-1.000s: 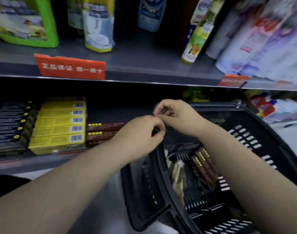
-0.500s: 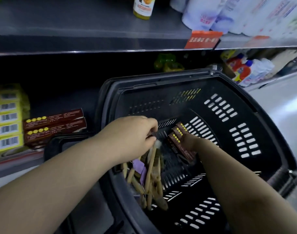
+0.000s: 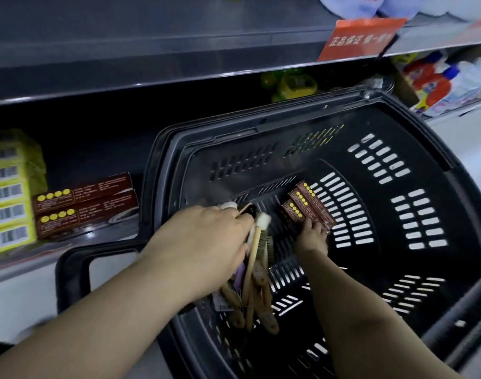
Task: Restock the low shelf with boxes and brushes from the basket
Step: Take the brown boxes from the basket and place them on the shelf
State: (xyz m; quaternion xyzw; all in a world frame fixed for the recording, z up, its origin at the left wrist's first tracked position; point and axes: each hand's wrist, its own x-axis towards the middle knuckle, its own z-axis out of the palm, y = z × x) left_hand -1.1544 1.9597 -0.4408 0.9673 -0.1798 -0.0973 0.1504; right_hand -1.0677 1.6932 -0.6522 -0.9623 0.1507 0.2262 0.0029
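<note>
Gripping a bundle of wooden-handled brushes (image 3: 251, 269) in my curled left hand (image 3: 203, 247), inside the black basket (image 3: 261, 127). My right hand (image 3: 311, 237) pinches the near ends of three brown boxes (image 3: 306, 205) on its floor. Low shelf (image 3: 28, 265): two matching cartons (image 3: 86, 206), stacked beside yellow cartons (image 3: 9, 198).

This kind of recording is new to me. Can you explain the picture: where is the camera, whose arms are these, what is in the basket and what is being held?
There is no robot here. A person wears one wide-angle camera on the head, and it looks down at their own arms. The left hand grips a bundle of wooden-handled brushes inside the black basket. The right hand reaches deeper in and pinches the near ends of three brown boxes on the basket floor. To the left, the low shelf holds two similar brown cartons beside stacked yellow boxes.
</note>
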